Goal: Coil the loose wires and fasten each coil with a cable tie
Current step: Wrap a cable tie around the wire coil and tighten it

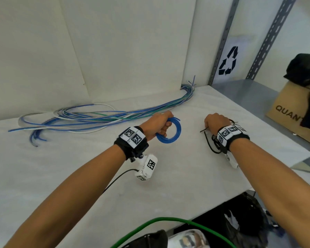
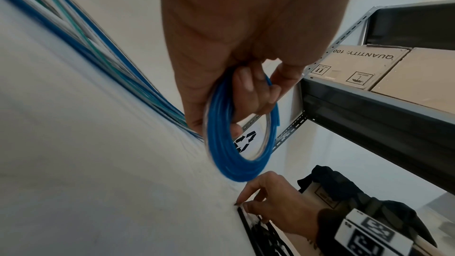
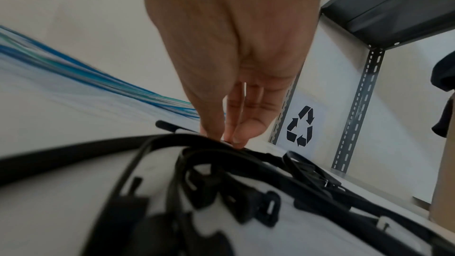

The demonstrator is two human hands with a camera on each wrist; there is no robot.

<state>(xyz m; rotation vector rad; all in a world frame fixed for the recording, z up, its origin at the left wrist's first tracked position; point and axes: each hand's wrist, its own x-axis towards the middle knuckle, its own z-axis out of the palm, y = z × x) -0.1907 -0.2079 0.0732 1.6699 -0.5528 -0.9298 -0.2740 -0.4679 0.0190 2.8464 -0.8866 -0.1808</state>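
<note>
My left hand [image 1: 159,125] grips a small coil of blue wire [image 1: 170,136] just above the white table; the left wrist view shows the fingers curled through the blue coil [image 2: 221,143]. To the right, my right hand [image 1: 216,123] is down on a pile of black cable ties [image 1: 210,144], thumb and fingertips pinching one tie [image 3: 187,140] at the pile's top. A long bundle of loose blue, green and white wires [image 1: 97,119] lies across the back of the table toward the wall corner.
A white table [image 1: 168,185] meets white walls at the back. A metal shelf rack [image 1: 222,51] with a recycling sign [image 1: 228,61] stands at right, holding a cardboard box [image 1: 293,115] and black cloth. A green cable [image 1: 168,222] runs below the front edge.
</note>
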